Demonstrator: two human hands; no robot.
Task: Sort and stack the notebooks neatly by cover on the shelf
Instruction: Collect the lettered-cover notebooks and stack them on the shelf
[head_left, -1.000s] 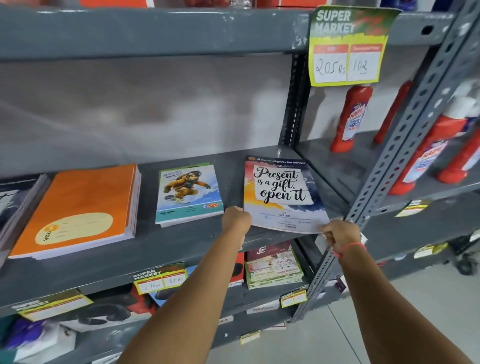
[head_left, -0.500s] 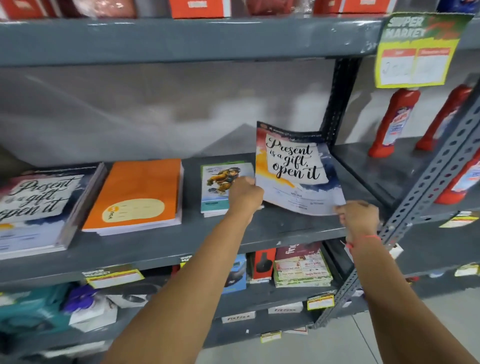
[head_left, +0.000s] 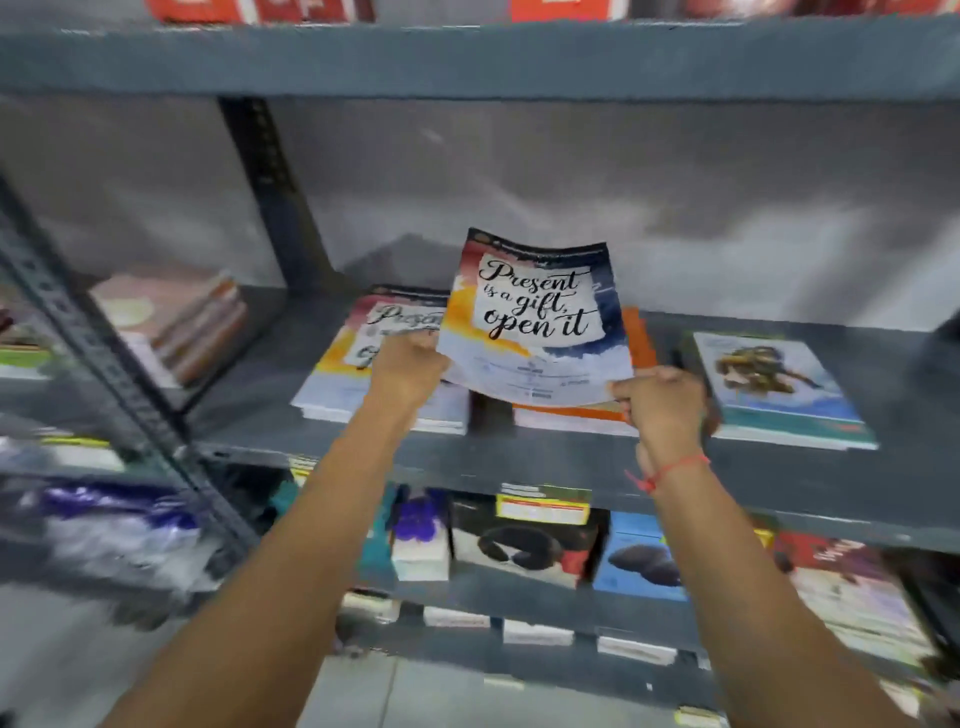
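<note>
A "Present is a gift, open it" notebook (head_left: 537, 317) hangs tilted in the air above the grey shelf (head_left: 571, 457). My left hand (head_left: 408, 371) grips its lower left corner and my right hand (head_left: 660, 402) grips its lower right corner. A stack with the same cover (head_left: 363, 358) lies on the shelf to the left, partly hidden by my left hand. Under the held notebook sits the orange notebook stack (head_left: 636, 343), mostly covered. A cartoon-cover notebook stack (head_left: 774, 389) lies to the right.
A slanted metal upright (head_left: 104, 364) crosses the left side, with another pile of books (head_left: 176, 322) behind it. The shelf above (head_left: 467, 57) caps the space. Boxed goods (head_left: 519, 545) fill the lower shelf, with price labels (head_left: 543, 509) on its edge.
Both hands have lifted the notebook off the right end of the shelf and carried it left, past the cartoon stack, over the orange stack. The view has swung left.
</note>
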